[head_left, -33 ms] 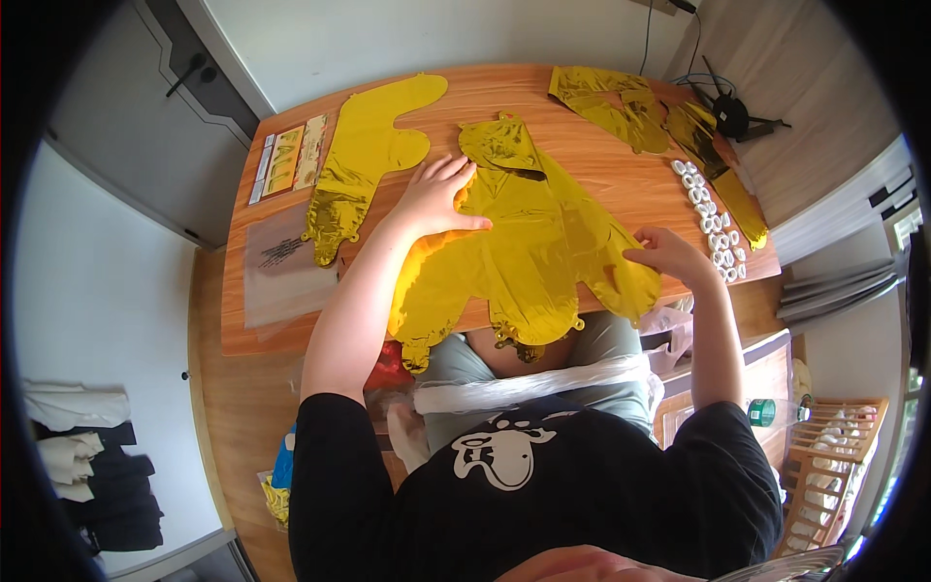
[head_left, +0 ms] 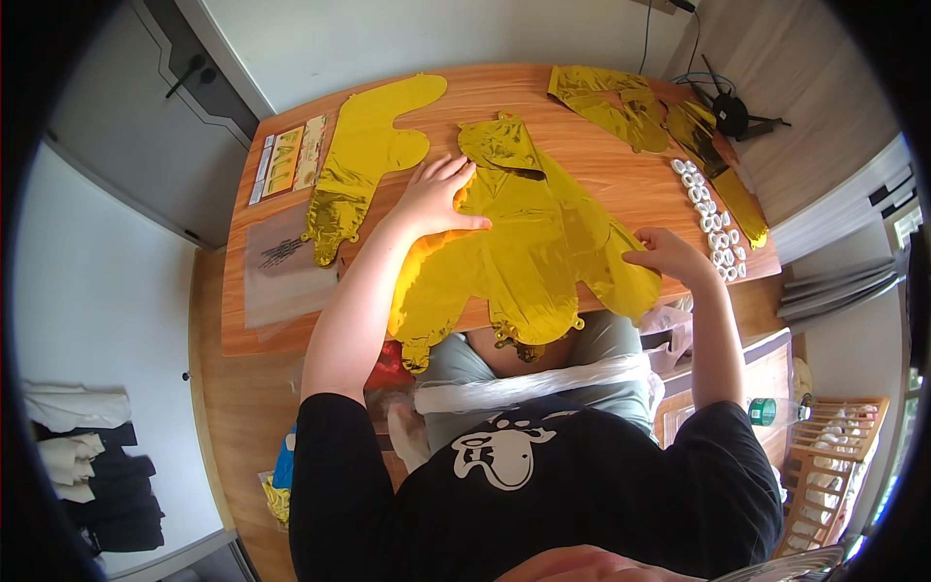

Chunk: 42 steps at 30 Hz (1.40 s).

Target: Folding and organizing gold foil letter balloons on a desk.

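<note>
Flat, uninflated gold foil balloons (head_left: 524, 247) lie in an overlapping pile at the middle of the table, their lower tabs hanging over the near edge. My left hand (head_left: 444, 197) rests on the pile's left side, fingers stretched and thumb spread over the foil. At the right, my right hand (head_left: 671, 256) pinches the edge of the foil between thumb and fingers. Another flat gold foil balloon (head_left: 364, 145) lies to the left of my left hand. How many layers the pile has is hidden.
On the wooden table (head_left: 621, 199) lie several small white rings (head_left: 716, 233) at the right. More gold foil (head_left: 616, 107) lies at the far right, near a black router (head_left: 732, 114). A printed card (head_left: 283, 163) and a clear plastic bag (head_left: 281, 267) with dark thin pieces lie left.
</note>
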Available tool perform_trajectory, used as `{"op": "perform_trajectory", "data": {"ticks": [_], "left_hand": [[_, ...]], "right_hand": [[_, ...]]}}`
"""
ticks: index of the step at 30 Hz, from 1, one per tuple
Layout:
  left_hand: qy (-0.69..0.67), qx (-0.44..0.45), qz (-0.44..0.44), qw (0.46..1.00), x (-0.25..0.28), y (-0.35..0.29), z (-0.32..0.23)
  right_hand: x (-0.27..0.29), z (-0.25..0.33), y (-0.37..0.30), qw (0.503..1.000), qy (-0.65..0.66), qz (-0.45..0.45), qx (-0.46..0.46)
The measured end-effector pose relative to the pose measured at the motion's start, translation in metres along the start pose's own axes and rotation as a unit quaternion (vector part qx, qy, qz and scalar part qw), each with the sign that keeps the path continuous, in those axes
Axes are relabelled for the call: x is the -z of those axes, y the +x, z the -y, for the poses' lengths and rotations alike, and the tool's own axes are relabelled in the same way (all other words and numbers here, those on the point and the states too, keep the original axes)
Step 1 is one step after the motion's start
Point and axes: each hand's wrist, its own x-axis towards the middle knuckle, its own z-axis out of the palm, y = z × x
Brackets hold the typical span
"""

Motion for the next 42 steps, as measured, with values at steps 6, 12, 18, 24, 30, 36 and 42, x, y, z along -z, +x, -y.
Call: {"op": "perform_trajectory", "data": {"ticks": [6, 12, 18, 24, 30, 36, 42], "left_hand": [[0.008, 0.004, -0.008, 1.000, 0.000, -0.003, -0.003], [0.008, -0.001, -0.019, 1.000, 0.000, -0.002, -0.004], [0.005, 0.002, -0.013, 1.000, 0.000, -0.003, -0.002], [0.009, 0.003, -0.005, 1.000, 0.000, -0.001, 0.000], [-0.004, 0.003, -0.002, 1.000, -0.002, 0.000, 0.003], [-0.006, 0.005, 0.005, 1.000, -0.004, 0.000, 0.003], [0.012, -0.002, 0.007, 1.000, -0.005, 0.003, 0.002]], "right_hand": [[-0.025, 0.027, -0.006, 0.930, 0.333, 0.074, 0.138], [-0.072, 0.064, 0.008, 0.936, 0.222, 0.072, 0.262], [-0.062, 0.087, 0.016, 0.964, 0.045, 0.014, 0.263], [-0.064, 0.072, 0.077, 0.901, -0.096, -0.241, 0.348], [-0.061, 0.079, 0.089, 0.857, -0.312, -0.220, 0.347], [-0.060, 0.085, 0.092, 0.857, -0.346, -0.190, 0.331], [-0.071, 0.085, 0.091, 0.898, -0.254, -0.187, 0.305]]}}
